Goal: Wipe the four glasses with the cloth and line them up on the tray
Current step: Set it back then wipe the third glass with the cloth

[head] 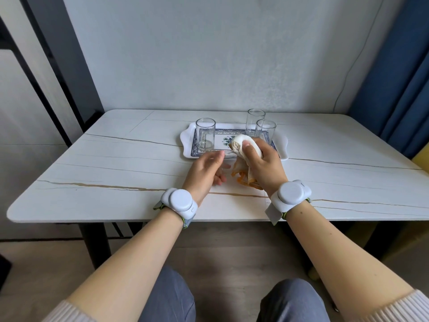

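My left hand (204, 173) grips a clear glass (227, 156) held sideways just above the table, in front of the tray. My right hand (264, 168) holds a white and orange cloth (241, 145) bunched against the glass's open end; the loose end of the cloth hangs below the hand. The white tray (185, 145) with a blue patterned border lies past my hands. One empty glass (205, 135) stands upright at its left end. Two more glasses (255, 120) (266, 130) stand upright close together at its right end, partly behind the cloth.
The white marble-look table (116, 170) stands against a pale wall. A blue curtain (399, 77) hangs at the right, and a thin cable runs down the wall beside it. My knees are under the table's near edge.
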